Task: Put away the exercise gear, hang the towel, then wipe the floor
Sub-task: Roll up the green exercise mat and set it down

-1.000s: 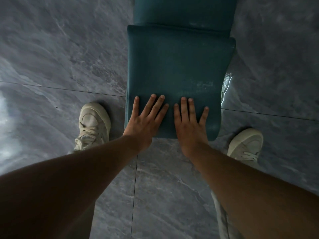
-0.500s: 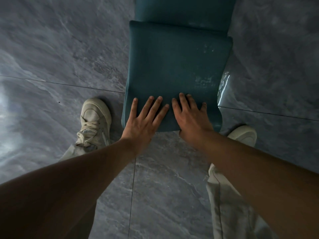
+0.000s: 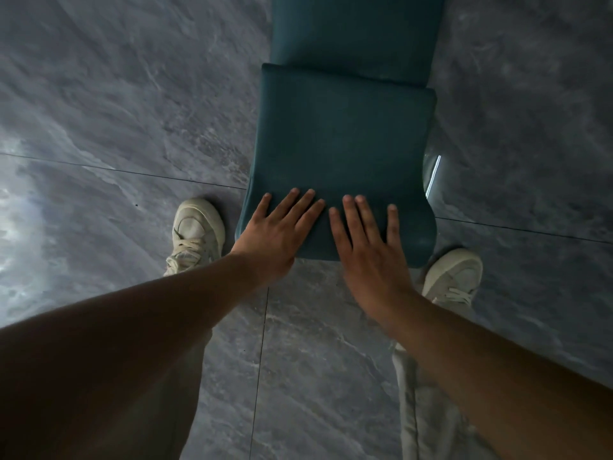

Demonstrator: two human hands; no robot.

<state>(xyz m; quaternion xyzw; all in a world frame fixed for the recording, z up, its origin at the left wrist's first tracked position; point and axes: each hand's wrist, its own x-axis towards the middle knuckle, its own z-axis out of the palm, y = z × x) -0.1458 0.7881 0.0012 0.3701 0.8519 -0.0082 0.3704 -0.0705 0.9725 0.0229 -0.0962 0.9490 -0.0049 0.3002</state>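
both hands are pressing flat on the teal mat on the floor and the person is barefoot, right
Not quite: the person is not barefoot. The head view shows a pale laced left shoe and right shoe, one on each side of the mat. The rest holds: the left hand and right hand press flat on the teal mat on the floor.

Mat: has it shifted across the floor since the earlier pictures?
No. The mat still ends a little on the near side of the tile seam.

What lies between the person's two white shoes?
Between the left shoe and right shoe lies the near end of the teal mat, with the left hand and right hand flat on it; the head view shows this.
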